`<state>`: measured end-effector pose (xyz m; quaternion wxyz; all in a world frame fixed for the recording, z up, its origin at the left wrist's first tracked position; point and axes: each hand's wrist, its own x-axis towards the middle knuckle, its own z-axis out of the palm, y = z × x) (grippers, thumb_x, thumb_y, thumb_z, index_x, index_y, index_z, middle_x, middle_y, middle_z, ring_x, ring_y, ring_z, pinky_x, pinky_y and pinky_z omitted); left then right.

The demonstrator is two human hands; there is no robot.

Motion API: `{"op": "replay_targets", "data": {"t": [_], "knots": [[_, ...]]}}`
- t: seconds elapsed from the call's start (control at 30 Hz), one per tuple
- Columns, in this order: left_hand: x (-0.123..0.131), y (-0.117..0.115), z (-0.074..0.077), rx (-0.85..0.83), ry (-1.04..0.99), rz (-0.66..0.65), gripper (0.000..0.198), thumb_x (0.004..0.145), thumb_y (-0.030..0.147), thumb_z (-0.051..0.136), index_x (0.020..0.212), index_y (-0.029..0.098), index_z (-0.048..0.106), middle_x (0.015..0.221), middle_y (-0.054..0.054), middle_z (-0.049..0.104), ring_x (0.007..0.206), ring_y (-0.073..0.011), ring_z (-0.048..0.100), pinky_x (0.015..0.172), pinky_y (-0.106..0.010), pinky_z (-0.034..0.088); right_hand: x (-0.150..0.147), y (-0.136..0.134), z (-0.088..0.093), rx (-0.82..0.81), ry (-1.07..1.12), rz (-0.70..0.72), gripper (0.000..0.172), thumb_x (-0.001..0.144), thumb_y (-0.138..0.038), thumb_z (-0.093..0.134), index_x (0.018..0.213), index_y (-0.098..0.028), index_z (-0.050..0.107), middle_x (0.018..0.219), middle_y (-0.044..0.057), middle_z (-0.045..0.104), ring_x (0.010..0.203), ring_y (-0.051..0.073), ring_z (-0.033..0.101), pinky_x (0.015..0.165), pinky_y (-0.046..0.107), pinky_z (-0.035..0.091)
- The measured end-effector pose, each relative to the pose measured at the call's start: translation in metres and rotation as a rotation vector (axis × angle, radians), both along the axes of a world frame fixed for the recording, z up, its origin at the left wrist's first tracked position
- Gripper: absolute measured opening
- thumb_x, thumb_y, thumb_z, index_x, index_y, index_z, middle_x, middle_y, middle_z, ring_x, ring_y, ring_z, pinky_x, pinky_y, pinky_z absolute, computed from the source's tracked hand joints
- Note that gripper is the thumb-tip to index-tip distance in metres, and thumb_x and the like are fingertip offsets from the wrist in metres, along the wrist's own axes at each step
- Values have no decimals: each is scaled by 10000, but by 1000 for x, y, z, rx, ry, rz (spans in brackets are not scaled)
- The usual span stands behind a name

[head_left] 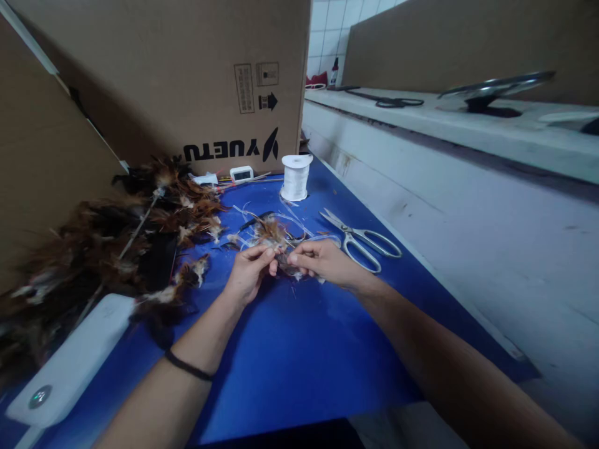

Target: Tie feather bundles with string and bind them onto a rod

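My left hand [250, 271] and my right hand [325, 260] meet over the blue table, fingertips pinched close together. Between them is a small bunch of brown feathers [271, 232], its fluffy tips pointing away from me. Both hands are closed on it; the part under the fingers is hidden. White ribbon strips [297, 219] lie loosely just behind the bunch. To the right of my right hand rest metal scissors [360, 237], blades partly apart. A spool of white ribbon [296, 178] stands upright farther back.
A large heap of brown and black feathers [107, 243] covers the left side. In front of it is a white lamp-like device [70, 362]. A cardboard box [163, 75] with a small digital timer [242, 174] before it closes off the back. A white ledge [421, 143] runs along the right.
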<state>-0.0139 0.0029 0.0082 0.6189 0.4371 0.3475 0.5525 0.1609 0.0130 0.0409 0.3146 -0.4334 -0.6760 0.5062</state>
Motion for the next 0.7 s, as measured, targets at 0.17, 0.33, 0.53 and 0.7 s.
{"op": "replay_targets", "data": {"t": [0.17, 0.33, 0.53, 0.7], "knots": [[-7, 6, -3, 0, -88, 26, 146, 705, 248, 663, 759, 112, 672, 565, -3, 550, 504, -41, 474, 510, -156, 393, 15, 8, 5, -105, 142, -73, 153, 742, -293, 595, 825, -168, 626, 510, -35, 494, 427, 49, 396, 405, 190, 295], [-13, 11, -3, -27, -153, 70, 158, 672, 241, 696, 737, 99, 671, 606, -14, 561, 540, -41, 498, 513, -137, 422, 33, 21, 4, -181, 355, -158, 133, 719, -257, 625, 820, -170, 621, 510, -42, 479, 425, 41, 363, 404, 194, 278], [-18, 13, -1, -40, -189, 116, 158, 648, 232, 716, 727, 105, 667, 638, -13, 576, 562, -37, 521, 531, -122, 449, 50, 32, 0, -191, 548, -198, 131, 733, -254, 628, 839, -179, 610, 529, -60, 469, 416, 29, 332, 453, 204, 331], [-23, 17, -3, -37, -187, 146, 156, 657, 232, 710, 735, 104, 670, 628, -11, 575, 575, -38, 530, 545, -118, 457, 58, 38, -1, -168, 650, -226, 148, 712, -244, 649, 844, -185, 616, 622, -36, 554, 451, 39, 408, 448, 201, 347]]}}
